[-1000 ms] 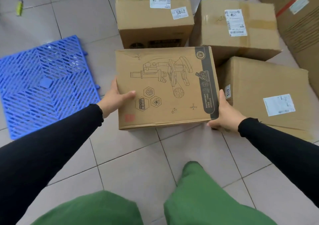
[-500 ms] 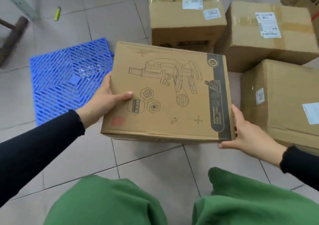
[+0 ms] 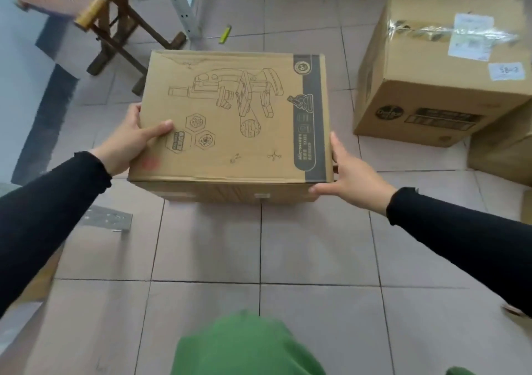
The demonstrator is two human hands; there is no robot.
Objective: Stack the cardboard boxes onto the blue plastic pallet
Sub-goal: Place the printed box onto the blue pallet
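I hold a flat cardboard box [image 3: 236, 115] printed with a microscope drawing and a dark stripe, level above the tiled floor. My left hand [image 3: 129, 141] grips its left edge with the thumb on top. My right hand [image 3: 354, 179] presses against its right near corner, fingers spread along the side. The blue plastic pallet does not show anywhere in this view. A large taped cardboard box [image 3: 440, 87] with labels stands on the floor to the right, and part of another box [image 3: 501, 153] sits beside it at the right edge.
A wooden stool [image 3: 115, 29] and a white metal frame leg [image 3: 180, 3] stand at the back left by the wall. A small yellow object [image 3: 225, 34] lies on the tiles behind the held box. A grey metal plate [image 3: 106, 219] lies at the left. My green trousers [image 3: 244, 346] show below.
The view has swung left with the box still in both hands. The blue pallet has dropped out of sight, and the other boxes have shifted to the right edge.
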